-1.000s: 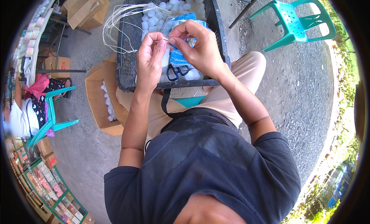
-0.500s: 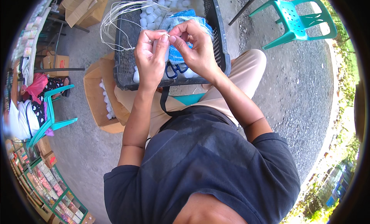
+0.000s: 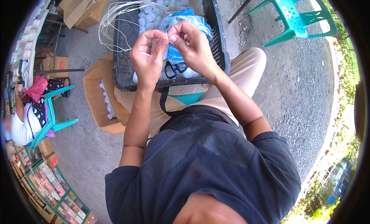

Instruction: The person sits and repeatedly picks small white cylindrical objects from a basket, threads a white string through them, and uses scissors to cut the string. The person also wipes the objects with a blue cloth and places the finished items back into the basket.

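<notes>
Above the crate, my left hand and my right hand meet at the fingertips. Thumb and forefinger of each are pinched together on a short white string. Behind my left thumb shows a pale, candle-like cylinder, partly covered, so I cannot tell how it is held. Many more white cylinders fill the black plastic crate. Beneath my right hand lies a blue cloth, with dark blue scissor handles at its near side.
A bundle of white strings hangs over the crate's left side. An open cardboard box with white pieces stands left of my legs. Green plastic chairs stand at right and left, where another person sits near shelves.
My left hand has tilted and shifted slightly left, and the string between my fingertips now stands more upright. At far left the other person's arm has moved.
</notes>
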The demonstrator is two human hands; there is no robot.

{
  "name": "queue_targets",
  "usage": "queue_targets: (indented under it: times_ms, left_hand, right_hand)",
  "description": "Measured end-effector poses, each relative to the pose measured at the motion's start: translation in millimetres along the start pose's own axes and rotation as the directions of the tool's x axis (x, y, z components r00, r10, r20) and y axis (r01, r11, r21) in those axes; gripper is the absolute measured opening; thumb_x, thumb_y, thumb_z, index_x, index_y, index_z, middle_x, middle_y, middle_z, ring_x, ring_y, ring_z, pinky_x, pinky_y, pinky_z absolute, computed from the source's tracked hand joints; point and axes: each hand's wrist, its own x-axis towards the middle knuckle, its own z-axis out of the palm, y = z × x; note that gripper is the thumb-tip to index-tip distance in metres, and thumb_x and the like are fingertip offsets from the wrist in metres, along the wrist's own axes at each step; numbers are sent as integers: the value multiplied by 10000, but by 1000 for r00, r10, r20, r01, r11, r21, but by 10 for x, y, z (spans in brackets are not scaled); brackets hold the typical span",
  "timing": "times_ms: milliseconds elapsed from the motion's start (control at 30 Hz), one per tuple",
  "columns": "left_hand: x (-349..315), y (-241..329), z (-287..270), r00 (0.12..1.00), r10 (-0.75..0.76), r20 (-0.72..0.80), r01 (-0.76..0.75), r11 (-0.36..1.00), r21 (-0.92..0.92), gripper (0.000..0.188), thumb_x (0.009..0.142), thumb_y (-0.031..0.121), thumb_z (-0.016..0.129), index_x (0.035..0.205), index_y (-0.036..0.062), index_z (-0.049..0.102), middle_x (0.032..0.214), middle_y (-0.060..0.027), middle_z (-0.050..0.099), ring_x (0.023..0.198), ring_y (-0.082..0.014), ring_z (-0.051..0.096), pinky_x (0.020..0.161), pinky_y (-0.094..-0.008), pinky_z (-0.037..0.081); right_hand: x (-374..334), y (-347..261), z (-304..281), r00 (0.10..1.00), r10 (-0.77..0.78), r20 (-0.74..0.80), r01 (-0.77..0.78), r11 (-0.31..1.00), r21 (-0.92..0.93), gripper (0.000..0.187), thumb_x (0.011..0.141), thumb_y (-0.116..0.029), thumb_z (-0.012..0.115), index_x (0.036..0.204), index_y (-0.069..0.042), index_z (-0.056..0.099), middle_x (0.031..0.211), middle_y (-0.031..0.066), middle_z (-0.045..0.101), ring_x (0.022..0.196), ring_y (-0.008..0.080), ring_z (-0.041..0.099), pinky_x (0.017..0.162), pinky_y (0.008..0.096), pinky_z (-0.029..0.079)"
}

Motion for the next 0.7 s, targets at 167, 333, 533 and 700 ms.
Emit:
queue_targets:
  times_ms: [167, 333, 533, 700]
  left_hand:
    - [27, -49, -33, 983, -153, 102, 176, 943, -282, 133, 935, 122, 612, 1028, 33, 583, 969, 20, 561, 878, -42, 529, 784, -202, 442]
    - [-7, -12, -65, 932, -307, 194, 361, 830, -425, 163, 979, 156, 530, 1098, 47, 551, 989, 15, 561, 920, -55, 531, 842, -232, 443]
    - [-32, 25, -66, 861, -462, 216, 495, 659, -566, 255, 1003, 207, 471, 1173, 24, 520, 1043, -28, 581, 969, -112, 564, 882, -280, 455]
    - [-57, 45, -10, 854, -434, 286, 508, 578, -638, 331, 1005, 218, 458, 1268, 17, 471, 1188, -85, 546, 1127, -161, 530, 986, -326, 416]
  right_hand:
    - [52, -106, -32, 998, -56, 11, 57, 996, -74, 126, 899, -118, 643, 892, -2, 594, 853, 26, 589, 749, 88, 526, 670, 243, 458]
    - [73, -130, -70, 983, -121, 137, 137, 985, -109, 127, 873, -103, 643, 874, 13, 591, 825, 55, 555, 720, 127, 526, 650, 262, 448]
    - [33, -160, -74, 972, -210, 107, 221, 971, -96, 125, 858, -96, 647, 855, 16, 591, 807, 63, 532, 685, 136, 512, 618, 272, 436]
    - [35, -84, -23, 999, -22, -29, 20, 998, -63, 131, 848, -117, 694, 849, -9, 619, 762, 25, 570, 648, 88, 504, 592, 248, 433]
